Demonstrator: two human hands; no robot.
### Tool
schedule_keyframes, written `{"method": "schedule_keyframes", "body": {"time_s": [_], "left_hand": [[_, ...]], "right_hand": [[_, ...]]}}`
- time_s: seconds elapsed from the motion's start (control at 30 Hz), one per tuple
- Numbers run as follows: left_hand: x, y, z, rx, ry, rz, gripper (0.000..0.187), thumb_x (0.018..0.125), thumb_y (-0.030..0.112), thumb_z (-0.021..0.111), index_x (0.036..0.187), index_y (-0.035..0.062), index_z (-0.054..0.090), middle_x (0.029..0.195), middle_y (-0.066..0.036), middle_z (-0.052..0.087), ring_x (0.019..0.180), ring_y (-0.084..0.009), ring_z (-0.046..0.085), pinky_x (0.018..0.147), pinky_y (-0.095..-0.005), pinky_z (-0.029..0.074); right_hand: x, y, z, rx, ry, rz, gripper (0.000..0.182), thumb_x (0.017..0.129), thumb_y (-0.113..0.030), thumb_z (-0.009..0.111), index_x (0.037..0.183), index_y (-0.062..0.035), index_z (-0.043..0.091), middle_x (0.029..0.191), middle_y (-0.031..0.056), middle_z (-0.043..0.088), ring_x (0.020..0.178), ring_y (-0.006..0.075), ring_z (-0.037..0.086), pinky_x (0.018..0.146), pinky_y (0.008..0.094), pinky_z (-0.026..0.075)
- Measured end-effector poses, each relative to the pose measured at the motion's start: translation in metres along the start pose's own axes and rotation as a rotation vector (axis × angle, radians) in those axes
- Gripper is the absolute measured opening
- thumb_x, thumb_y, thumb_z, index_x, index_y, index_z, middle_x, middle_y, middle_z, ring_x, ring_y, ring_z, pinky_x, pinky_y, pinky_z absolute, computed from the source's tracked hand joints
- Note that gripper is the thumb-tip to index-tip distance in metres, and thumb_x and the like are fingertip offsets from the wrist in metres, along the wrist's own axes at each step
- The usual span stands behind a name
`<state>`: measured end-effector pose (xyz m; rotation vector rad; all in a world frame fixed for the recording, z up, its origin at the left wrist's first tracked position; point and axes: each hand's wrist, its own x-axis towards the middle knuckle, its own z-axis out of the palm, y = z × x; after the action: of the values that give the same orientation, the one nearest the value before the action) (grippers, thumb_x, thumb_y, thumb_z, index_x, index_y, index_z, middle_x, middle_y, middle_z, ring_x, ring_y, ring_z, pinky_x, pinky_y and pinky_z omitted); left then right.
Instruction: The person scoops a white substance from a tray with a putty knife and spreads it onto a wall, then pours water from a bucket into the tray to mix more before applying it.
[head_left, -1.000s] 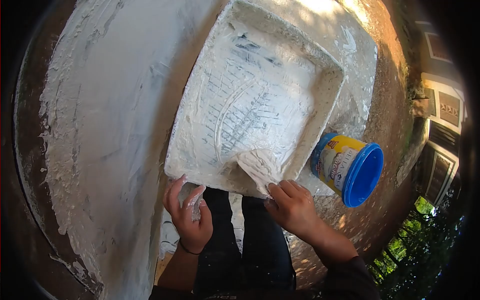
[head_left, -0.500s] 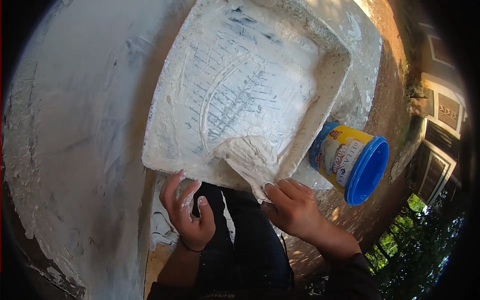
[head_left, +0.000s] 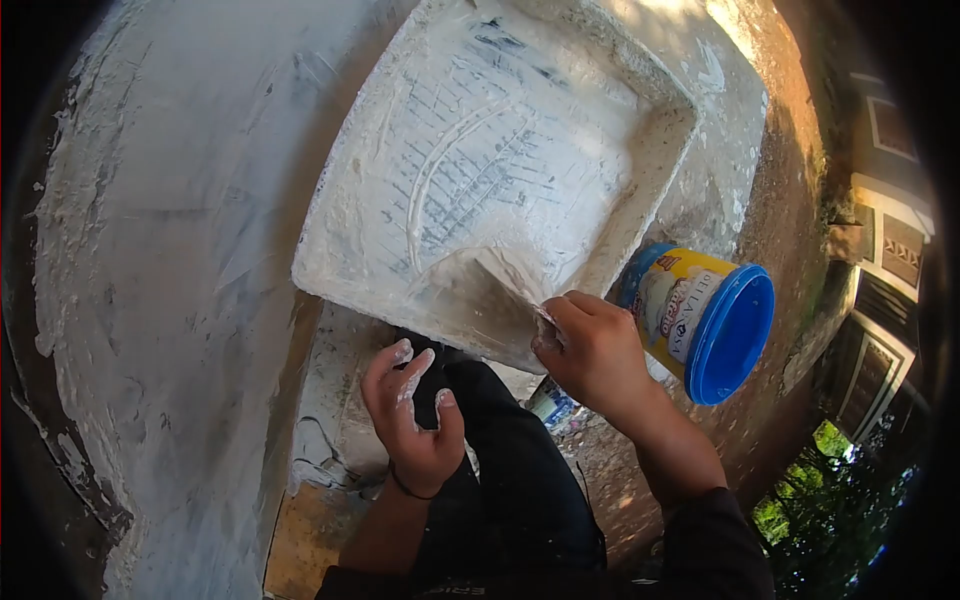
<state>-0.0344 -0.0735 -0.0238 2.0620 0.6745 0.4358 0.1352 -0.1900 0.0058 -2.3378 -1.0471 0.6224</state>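
Note:
My right hand grips the handle of a putty knife, whose blade is coated in white paste. The blade is tilted over the near corner of a shallow white tray. A thin, streaked layer of white paste covers the tray's floor, with a curved ridge running across it. My left hand is held below the tray's near edge, apart from it. Its fingers are curled but spread, smeared with white at the tips, and nothing is in them.
A yellow bucket with a blue rim stands right of the tray. A large white-coated surface extends along the left. The tray rests on a paste-spotted surface. Bare ground, a building and foliage lie at the right.
The putty knife has moved up and inward from the near edge, and the paste mound there now looks flattened or scraped. My left hand has shifted down and right, away from the tray.

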Motion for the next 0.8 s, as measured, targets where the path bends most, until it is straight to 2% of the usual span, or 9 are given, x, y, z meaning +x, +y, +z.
{"method": "schedule_keyframes", "body": {"time_s": [0.13, 0.27, 0.37, 0.43, 0.5, 0.57, 0.63, 0.73, 0.8], "left_hand": [[-0.009, 0.004, 0.004, -0.084, -0.013, -0.016, 0.040, 0.076, 0.006, 0.054, 0.115, -0.0045, 0.050, 0.114, -0.020, 0.046, 0.104, -0.0308, 0.048, 0.090, -0.0389, 0.041], [-0.015, 0.006, 0.004, -0.126, -0.016, -0.063, 0.041, 0.076, 0.005, 0.054, 0.115, -0.0039, 0.050, 0.115, -0.019, 0.046, 0.104, -0.0295, 0.049, 0.089, -0.0373, 0.042], [-0.020, 0.006, 0.002, -0.111, 0.000, -0.066, 0.039, 0.078, 0.006, 0.053, 0.117, -0.0032, 0.049, 0.116, -0.018, 0.045, 0.104, -0.0279, 0.049, 0.087, -0.0357, 0.042], [-0.022, 0.000, 0.008, -0.123, 0.053, -0.097, 0.038, 0.082, 0.007, 0.053, 0.118, -0.0032, 0.048, 0.119, -0.018, 0.044, 0.105, -0.0272, 0.048, 0.086, -0.0353, 0.042], [-0.021, -0.002, 0.008, -0.075, 0.035, -0.074, 0.038, 0.084, 0.008, 0.053, 0.119, -0.0039, 0.047, 0.120, -0.018, 0.043, 0.106, -0.0265, 0.048, 0.087, -0.0350, 0.041], [-0.023, -0.002, 0.011, -0.156, 0.065, -0.115, 0.039, 0.084, 0.008, 0.053, 0.120, -0.0049, 0.046, 0.121, -0.018, 0.043, 0.109, -0.0277, 0.047, 0.091, -0.0363, 0.040], [-0.024, -0.004, 0.014, -0.143, 0.053, -0.113, 0.039, 0.084, 0.009, 0.053, 0.120, -0.0051, 0.045, 0.122, -0.018, 0.042, 0.111, -0.0289, 0.046, 0.094, -0.0378, 0.038], [-0.021, -0.001, 0.019, -0.136, 0.036, -0.095, 0.040, 0.084, 0.010, 0.053, 0.121, -0.0054, 0.045, 0.124, -0.019, 0.042, 0.116, -0.0310, 0.044, 0.099, -0.0407, 0.034], [-0.019, 0.000, 0.017, -0.136, 0.031, -0.084, 0.040, 0.085, 0.010, 0.052, 0.121, -0.0055, 0.044, 0.125, -0.020, 0.041, 0.118, -0.0320, 0.042, 0.102, -0.0422, 0.032]], "right_hand": [[-0.003, -0.006, -0.006, -0.036, 0.021, 0.006, 0.018, 0.065, -0.003, 0.067, 0.080, -0.0006, 0.058, 0.070, 0.0133, 0.056, 0.064, 0.0333, 0.059, 0.057, 0.0399, 0.047], [-0.002, -0.010, -0.012, -0.055, 0.030, -0.006, 0.015, 0.067, -0.005, 0.066, 0.077, -0.0022, 0.055, 0.070, 0.0125, 0.055, 0.064, 0.0327, 0.058, 0.058, 0.0405, 0.048], [0.000, -0.003, -0.005, -0.064, 0.076, 0.052, 0.013, 0.069, -0.006, 0.064, 0.074, -0.0030, 0.053, 0.068, 0.0121, 0.054, 0.064, 0.0321, 0.058, 0.058, 0.0420, 0.048], [0.004, -0.003, -0.002, -0.054, 0.004, -0.029, 0.013, 0.068, -0.005, 0.065, 0.075, -0.0023, 0.053, 0.067, 0.0127, 0.054, 0.064, 0.0326, 0.058, 0.058, 0.0423, 0.048], [0.003, -0.005, -0.009, -0.076, 0.007, -0.034, 0.013, 0.068, -0.005, 0.064, 0.075, -0.0021, 0.054, 0.067, 0.0129, 0.054, 0.065, 0.0327, 0.058, 0.058, 0.0422, 0.048], [0.003, -0.005, -0.018, -0.093, 0.100, 0.078, 0.012, 0.069, -0.007, 0.063, 0.074, -0.0022, 0.053, 0.066, 0.0130, 0.053, 0.065, 0.0330, 0.058, 0.058, 0.0419, 0.048], [0.002, -0.001, -0.010, -0.089, 0.078, 0.110, 0.013, 0.069, -0.009, 0.063, 0.076, -0.0030, 0.054, 0.068, 0.0122, 0.054, 0.067, 0.0323, 0.059, 0.059, 0.0411, 0.049], [-0.003, -0.017, 0.012, -0.099, 0.039, -0.105, 0.013, 0.069, -0.006, 0.064, 0.076, -0.0035, 0.055, 0.067, 0.0105, 0.053, 0.063, 0.0304, 0.058, 0.056, 0.0402, 0.047], [-0.009, -0.028, 0.009, -0.069, 0.020, -0.110, 0.014, 0.069, -0.007, 0.065, 0.076, -0.0047, 0.053, 0.068, 0.0092, 0.052, 0.063, 0.0293, 0.057, 0.055, 0.0396, 0.047]]}}
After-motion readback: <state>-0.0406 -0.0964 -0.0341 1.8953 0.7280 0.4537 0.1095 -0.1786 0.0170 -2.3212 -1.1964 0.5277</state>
